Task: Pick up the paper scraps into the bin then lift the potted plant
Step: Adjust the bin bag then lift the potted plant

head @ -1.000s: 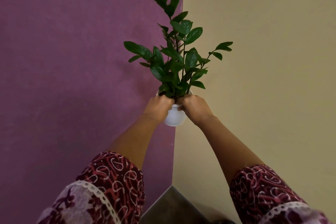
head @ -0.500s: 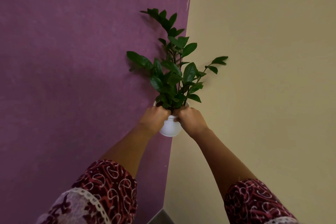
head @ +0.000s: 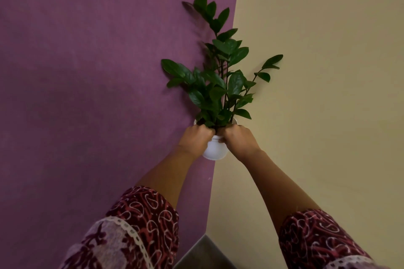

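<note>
A potted plant with dark green glossy leaves [head: 220, 81] grows from a small round white pot [head: 215, 149]. I hold it in the air in front of a wall corner. My left hand [head: 195, 137] grips the pot's rim on the left side. On the right side my right hand [head: 237, 140] grips the same rim, knuckles nearly touching the left. The rim is mostly hidden by my fingers. No paper scraps and no bin are in view.
A purple wall [head: 98, 94] fills the left and a beige wall [head: 328, 94] the right, meeting in a corner behind the plant. A patch of grey floor [head: 203, 255] shows at the bottom between my patterned sleeves.
The plant and both hands sit lower in the view than one second ago, then hold about the same place. The corner line has shifted right, and the floor patch shrank and reappeared.
</note>
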`<state>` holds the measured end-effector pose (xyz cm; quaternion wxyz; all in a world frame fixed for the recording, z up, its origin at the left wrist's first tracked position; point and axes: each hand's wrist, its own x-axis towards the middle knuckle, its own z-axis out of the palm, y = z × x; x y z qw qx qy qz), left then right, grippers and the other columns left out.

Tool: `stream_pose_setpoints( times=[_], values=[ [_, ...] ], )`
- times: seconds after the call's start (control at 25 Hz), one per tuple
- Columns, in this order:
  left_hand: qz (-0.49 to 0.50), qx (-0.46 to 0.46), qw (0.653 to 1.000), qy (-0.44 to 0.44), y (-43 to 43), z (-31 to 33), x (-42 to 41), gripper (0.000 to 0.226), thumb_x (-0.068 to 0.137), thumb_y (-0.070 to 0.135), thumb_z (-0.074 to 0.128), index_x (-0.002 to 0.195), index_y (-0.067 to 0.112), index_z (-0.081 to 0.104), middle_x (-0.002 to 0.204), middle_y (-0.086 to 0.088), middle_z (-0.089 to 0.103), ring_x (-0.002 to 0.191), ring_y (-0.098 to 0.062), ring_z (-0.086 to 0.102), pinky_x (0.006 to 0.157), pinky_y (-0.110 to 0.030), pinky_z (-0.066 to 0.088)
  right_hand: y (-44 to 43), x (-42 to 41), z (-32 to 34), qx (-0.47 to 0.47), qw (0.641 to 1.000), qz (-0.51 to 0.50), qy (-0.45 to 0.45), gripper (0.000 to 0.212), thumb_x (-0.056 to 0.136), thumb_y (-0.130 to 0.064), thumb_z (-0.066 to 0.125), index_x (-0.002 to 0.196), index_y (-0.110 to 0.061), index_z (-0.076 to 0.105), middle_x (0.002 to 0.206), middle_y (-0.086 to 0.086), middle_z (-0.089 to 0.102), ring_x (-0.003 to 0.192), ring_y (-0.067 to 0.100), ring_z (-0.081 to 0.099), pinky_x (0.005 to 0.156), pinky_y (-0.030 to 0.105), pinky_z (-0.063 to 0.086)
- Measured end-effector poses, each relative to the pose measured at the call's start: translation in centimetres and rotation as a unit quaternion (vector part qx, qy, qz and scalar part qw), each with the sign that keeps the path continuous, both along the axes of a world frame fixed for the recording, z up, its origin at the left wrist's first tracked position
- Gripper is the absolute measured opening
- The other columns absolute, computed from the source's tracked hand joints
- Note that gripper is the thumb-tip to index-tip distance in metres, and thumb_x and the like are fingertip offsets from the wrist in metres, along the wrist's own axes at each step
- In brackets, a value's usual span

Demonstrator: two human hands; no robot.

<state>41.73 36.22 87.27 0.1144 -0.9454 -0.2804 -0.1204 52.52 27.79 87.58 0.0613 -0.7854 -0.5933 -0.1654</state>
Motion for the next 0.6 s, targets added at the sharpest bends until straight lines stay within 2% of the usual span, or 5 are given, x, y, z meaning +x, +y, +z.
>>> stream_pose_setpoints(
  times=[0.2, 0.6],
  values=[
    [-0.026, -0.009, 0.999, 0.035, 1.1, -14.3, 2.2, 0.027, 0.096, 0.007, 0.045, 0.117, 0.011, 0.061, 0.118, -0.013, 0.064, 0.106, -0.032, 0.063, 0.082, -0.036, 0.050, 0.9, 1.9, -14.5, -0.028, 0.999, -0.014, 0.016, 0.027, 0.092, -0.009, 0.049, 0.113, -0.016, 0.065, 0.112, 0.010, 0.067, 0.099, 0.028, 0.065, 0.080, 0.032, 0.051],
    [-0.051, -0.038, 0.994, 0.093, 1.6, -49.2, 3.6, 0.029, 0.093, 0.005, 0.045, 0.116, 0.012, 0.061, 0.116, -0.013, 0.065, 0.106, -0.035, 0.063, 0.079, -0.039, 0.050, 1.3, 3.0, -49.4, -0.090, 0.994, -0.033, 0.051, 0.028, 0.092, -0.009, 0.049, 0.114, -0.015, 0.065, 0.112, 0.013, 0.067, 0.101, 0.031, 0.064, 0.081, 0.036, 0.051]
  ],
)
